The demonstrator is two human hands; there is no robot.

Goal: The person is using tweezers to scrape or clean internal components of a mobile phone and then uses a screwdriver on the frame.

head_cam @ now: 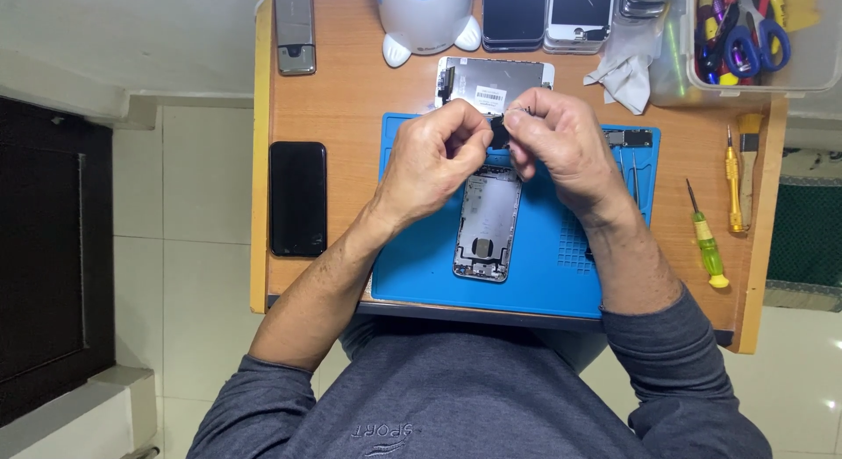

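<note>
Head view, looking down on a small wooden desk (342,99).

Left hand (434,156) and right hand (561,143) meet above the top end of an opened phone housing (485,222). Fingertips of both hands are pinched shut on 1 small black component (502,130) held between them; its exact kind cannot be told. The component is lifted clear of the housing, just above its upper edge.

The housing lies lengthwise on a blue work mat (535,275), internals facing up.

A detached screen panel (491,82) lies just beyond the hands, face down, partly off the mat.

Left of the mat: 1 black phone (297,198), face up, well apart from the hands.

Right of the mat: 1 green-handled screwdriver (707,240) and 1 yellow-handled screwdriver (732,174).

Far right corner: clear plastic tub (675,73) holding scissors (754,34).
</note>
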